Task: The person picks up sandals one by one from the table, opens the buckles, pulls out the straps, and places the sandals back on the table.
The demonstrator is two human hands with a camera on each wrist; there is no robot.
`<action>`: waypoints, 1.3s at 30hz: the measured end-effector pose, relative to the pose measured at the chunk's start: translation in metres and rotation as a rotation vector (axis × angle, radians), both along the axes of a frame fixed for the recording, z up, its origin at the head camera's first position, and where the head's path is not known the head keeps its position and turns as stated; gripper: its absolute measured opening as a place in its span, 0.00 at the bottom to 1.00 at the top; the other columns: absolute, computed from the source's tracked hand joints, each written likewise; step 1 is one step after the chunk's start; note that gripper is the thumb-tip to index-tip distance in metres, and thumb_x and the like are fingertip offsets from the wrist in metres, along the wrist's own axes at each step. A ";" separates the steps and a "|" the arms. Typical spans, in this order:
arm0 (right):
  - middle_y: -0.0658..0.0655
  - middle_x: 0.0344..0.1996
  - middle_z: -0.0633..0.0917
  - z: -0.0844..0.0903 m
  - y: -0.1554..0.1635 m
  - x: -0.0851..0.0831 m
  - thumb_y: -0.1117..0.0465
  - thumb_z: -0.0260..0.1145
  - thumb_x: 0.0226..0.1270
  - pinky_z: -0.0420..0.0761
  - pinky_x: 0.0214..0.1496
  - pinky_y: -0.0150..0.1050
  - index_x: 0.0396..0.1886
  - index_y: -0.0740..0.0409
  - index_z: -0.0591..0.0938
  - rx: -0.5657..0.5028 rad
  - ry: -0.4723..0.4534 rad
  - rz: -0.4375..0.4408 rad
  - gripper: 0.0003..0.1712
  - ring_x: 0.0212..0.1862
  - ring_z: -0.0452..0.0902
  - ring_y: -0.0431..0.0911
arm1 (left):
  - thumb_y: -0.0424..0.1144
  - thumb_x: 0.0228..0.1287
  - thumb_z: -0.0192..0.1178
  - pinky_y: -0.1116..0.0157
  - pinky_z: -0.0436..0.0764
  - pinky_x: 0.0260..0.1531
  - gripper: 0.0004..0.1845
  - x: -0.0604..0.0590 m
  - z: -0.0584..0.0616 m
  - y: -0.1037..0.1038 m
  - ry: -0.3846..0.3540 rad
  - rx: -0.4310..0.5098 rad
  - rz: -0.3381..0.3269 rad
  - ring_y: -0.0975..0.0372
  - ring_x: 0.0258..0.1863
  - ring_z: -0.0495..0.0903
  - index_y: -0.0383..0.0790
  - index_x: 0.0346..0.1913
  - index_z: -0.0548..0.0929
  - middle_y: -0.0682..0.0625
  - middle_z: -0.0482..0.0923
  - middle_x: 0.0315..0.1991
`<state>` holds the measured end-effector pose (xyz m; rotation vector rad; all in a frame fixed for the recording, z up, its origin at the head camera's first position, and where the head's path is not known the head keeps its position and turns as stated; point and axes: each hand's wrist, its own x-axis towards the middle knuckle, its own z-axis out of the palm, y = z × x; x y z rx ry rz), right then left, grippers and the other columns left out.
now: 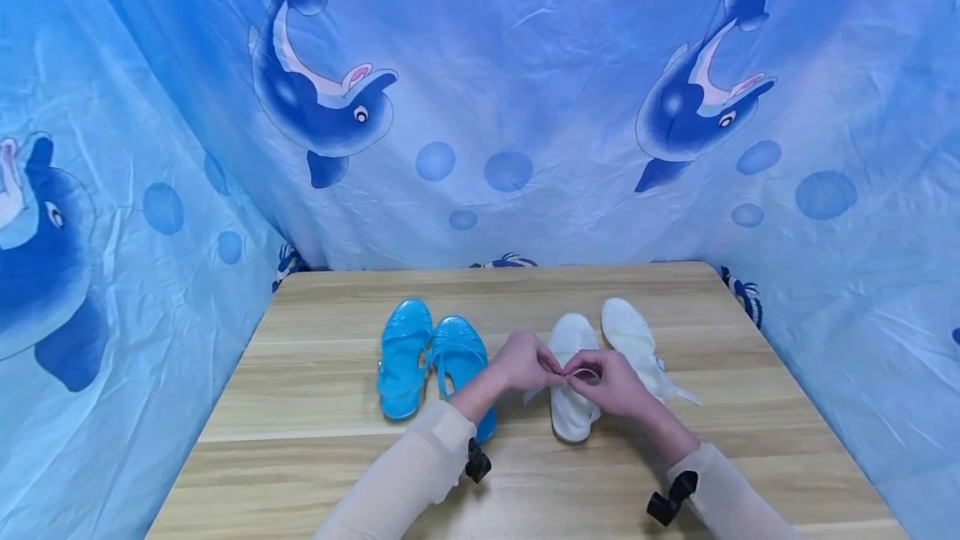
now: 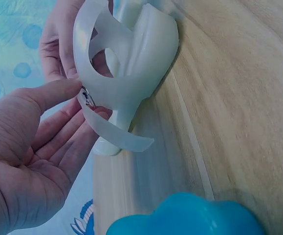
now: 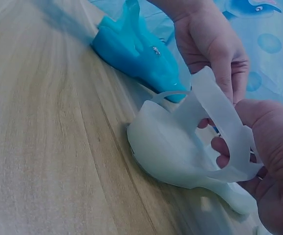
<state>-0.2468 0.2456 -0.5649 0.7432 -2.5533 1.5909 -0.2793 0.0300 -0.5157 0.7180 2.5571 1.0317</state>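
Two white sandals are on the wooden table, and both hands work at the left one. On that white sandal [image 1: 570, 332], my left hand [image 1: 527, 362] pinches the ankle strap at its small metal buckle [image 2: 87, 97], thumb on top and fingers beneath. The strap's loose end [image 2: 119, 134] sticks out past the buckle. My right hand [image 1: 617, 382] meets the left over the sandal and pinches the looped strap [image 3: 224, 122]. Fingers partly hide the buckle in the right wrist view. Right beside it lies the other white sandal [image 1: 626, 325], its strap end [image 1: 686, 395] spread outward.
A pair of blue sandals stands to the left: one blue sandal [image 1: 401, 402] at the outside, another blue sandal [image 1: 459, 340] partly behind my left forearm. The wooden table [image 1: 315, 390] ends at a blue dolphin-print curtain [image 1: 480, 107] at the back and sides.
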 end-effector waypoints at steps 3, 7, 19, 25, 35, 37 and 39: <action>0.57 0.40 0.93 0.000 -0.001 -0.002 0.72 0.74 0.68 0.89 0.52 0.34 0.40 0.55 0.91 -0.008 0.008 0.017 0.08 0.46 0.88 0.35 | 0.44 0.62 0.79 0.73 0.82 0.32 0.05 -0.001 0.000 -0.003 0.001 0.005 0.003 0.72 0.29 0.84 0.48 0.35 0.95 0.58 0.92 0.29; 0.58 0.39 0.92 -0.004 -0.002 -0.001 0.75 0.73 0.65 0.90 0.49 0.34 0.39 0.57 0.91 -0.033 0.033 0.020 0.09 0.45 0.89 0.37 | 0.45 0.63 0.78 0.74 0.82 0.33 0.05 -0.002 -0.002 -0.005 -0.001 0.013 -0.011 0.73 0.30 0.84 0.48 0.36 0.96 0.58 0.92 0.30; 0.54 0.36 0.88 -0.015 -0.005 -0.001 0.83 0.67 0.58 0.90 0.44 0.35 0.33 0.56 0.84 -0.088 0.084 0.009 0.17 0.42 0.88 0.41 | 0.44 0.61 0.80 0.73 0.83 0.33 0.05 0.002 -0.006 -0.003 -0.028 0.059 0.020 0.72 0.29 0.85 0.47 0.35 0.96 0.58 0.92 0.29; 0.56 0.39 0.90 -0.011 -0.001 -0.002 0.72 0.71 0.70 0.90 0.48 0.34 0.37 0.63 0.85 -0.089 0.031 0.052 0.02 0.45 0.90 0.42 | 0.43 0.60 0.81 0.74 0.82 0.30 0.05 0.001 -0.002 -0.003 0.008 0.039 0.008 0.72 0.26 0.84 0.47 0.34 0.96 0.58 0.91 0.27; 0.58 0.36 0.88 -0.009 0.002 -0.005 0.77 0.73 0.64 0.90 0.43 0.33 0.31 0.56 0.83 -0.080 0.025 0.067 0.13 0.41 0.87 0.36 | 0.43 0.60 0.81 0.74 0.82 0.33 0.06 -0.005 -0.002 -0.007 -0.008 0.036 -0.025 0.73 0.27 0.84 0.46 0.33 0.95 0.57 0.91 0.28; 0.57 0.36 0.88 -0.008 0.002 -0.005 0.76 0.72 0.65 0.90 0.43 0.34 0.31 0.55 0.82 -0.066 0.027 0.057 0.13 0.41 0.87 0.36 | 0.44 0.60 0.81 0.74 0.82 0.32 0.06 -0.006 -0.003 -0.007 -0.008 0.036 -0.030 0.73 0.27 0.84 0.46 0.34 0.95 0.57 0.92 0.28; 0.57 0.37 0.88 -0.008 0.002 -0.006 0.76 0.72 0.65 0.90 0.45 0.34 0.33 0.55 0.83 -0.047 0.043 0.057 0.13 0.42 0.87 0.37 | 0.44 0.60 0.81 0.75 0.82 0.32 0.06 -0.006 -0.002 -0.007 -0.009 0.040 -0.034 0.73 0.27 0.84 0.46 0.34 0.95 0.57 0.92 0.29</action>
